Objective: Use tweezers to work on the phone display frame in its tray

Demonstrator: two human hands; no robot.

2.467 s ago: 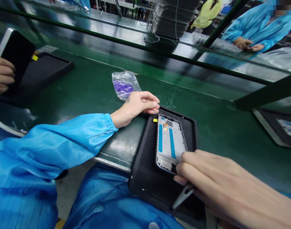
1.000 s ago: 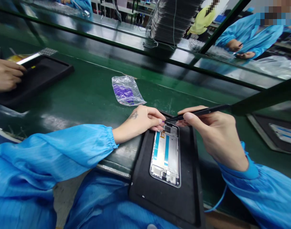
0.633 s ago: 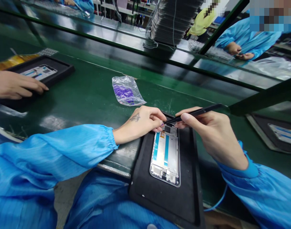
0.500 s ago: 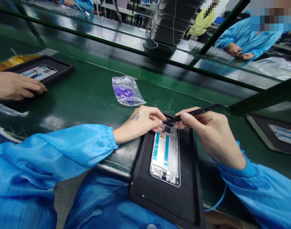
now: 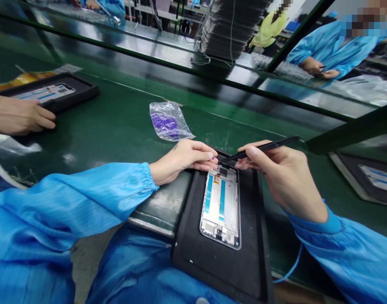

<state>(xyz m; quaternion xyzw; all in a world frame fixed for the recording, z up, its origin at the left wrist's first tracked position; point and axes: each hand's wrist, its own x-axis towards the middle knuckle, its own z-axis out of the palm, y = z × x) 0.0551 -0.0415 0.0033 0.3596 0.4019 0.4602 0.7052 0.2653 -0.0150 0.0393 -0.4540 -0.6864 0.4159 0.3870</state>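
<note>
My right hand is closed round black tweezers, their tips pointing left at the top end of a phone frame. The silvery frame, with blue strips and a small gold flex piece, lies in a black foam tray that overhangs the bench edge above my lap. My left hand has its fingers pressed together beside the tweezer tips, at the frame's top left corner. A tiny purple piece shows at those fingertips. Whether the tweezers touch anything is hard to make out.
A clear bag with purple pieces lies on the green bench beyond my left hand. At left, a co-worker's hand rests by another tray. One more tray stands at right. A green rail crosses behind.
My left fingers have turned and straightened slightly, showing the purple piece more plainly. The tweezers have shifted slightly right. At left, the co-worker's hand has drawn back a little from the phone frame there.
</note>
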